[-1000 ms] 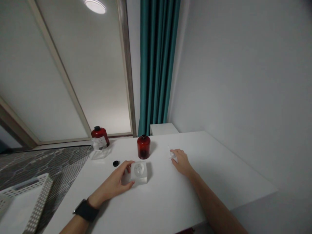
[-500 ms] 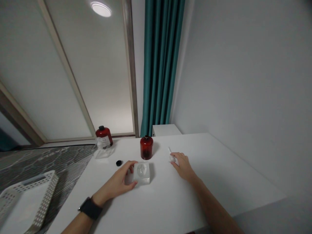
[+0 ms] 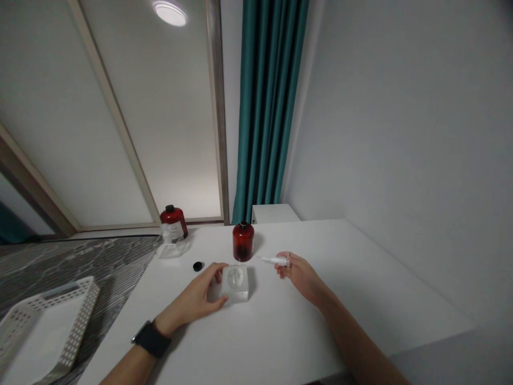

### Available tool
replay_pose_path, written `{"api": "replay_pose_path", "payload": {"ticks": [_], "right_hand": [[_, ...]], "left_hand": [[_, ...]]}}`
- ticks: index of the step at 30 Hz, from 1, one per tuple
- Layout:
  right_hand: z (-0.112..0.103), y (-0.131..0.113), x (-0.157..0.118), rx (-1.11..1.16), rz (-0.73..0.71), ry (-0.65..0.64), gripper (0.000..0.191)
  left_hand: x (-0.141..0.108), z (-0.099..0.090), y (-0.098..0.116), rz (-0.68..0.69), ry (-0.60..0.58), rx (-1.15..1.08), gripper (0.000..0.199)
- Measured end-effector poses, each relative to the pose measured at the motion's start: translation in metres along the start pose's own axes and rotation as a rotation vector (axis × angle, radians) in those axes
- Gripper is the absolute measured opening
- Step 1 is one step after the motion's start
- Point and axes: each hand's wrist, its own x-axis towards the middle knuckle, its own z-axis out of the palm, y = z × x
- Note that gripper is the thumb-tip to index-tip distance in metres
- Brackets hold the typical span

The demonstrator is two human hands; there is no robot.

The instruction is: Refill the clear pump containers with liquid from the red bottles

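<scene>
My left hand (image 3: 202, 294), with a black watch on its wrist, grips the left side of a clear, square glass bottle (image 3: 236, 289) with a round neck on top. The thumb is at the front and the fingers are behind. Over the table, my right hand (image 3: 298, 275) pinches a small whitish funnel-like piece (image 3: 277, 261), its thin tip pointing left. Behind the glass bottle stands an uncapped dark red bottle (image 3: 242, 243). A black cap (image 3: 197, 266) lies left of it, beyond my left hand.
At the table's (image 3: 248, 342) far left corner are another red bottle (image 3: 174, 219) with a black cap and a clear container (image 3: 170, 248). Below left is a white perforated basket (image 3: 76, 326). A white cabinet (image 3: 274, 213) and a green curtain (image 3: 266, 107) are behind the table.
My right hand has lifted the funnel-like piece and turned its tip from upward to left, toward the bottles. My left hand stays at the glass bottle. The view has shifted slightly.
</scene>
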Motion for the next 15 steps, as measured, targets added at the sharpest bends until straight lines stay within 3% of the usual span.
{"api": "replay_pose_path", "payload": {"ticks": [7,15], "right_hand": [[0.007,0.003,0.0,0.1,0.061,-0.031,0.05],[0.015,0.011,-0.001,0.079,0.035,0.043,0.036]], "left_hand": [[0.0,0.0,0.0,-0.002,0.004,0.002,0.059],[0.0,-0.001,0.003,-0.011,-0.005,0.004,0.058]]}}
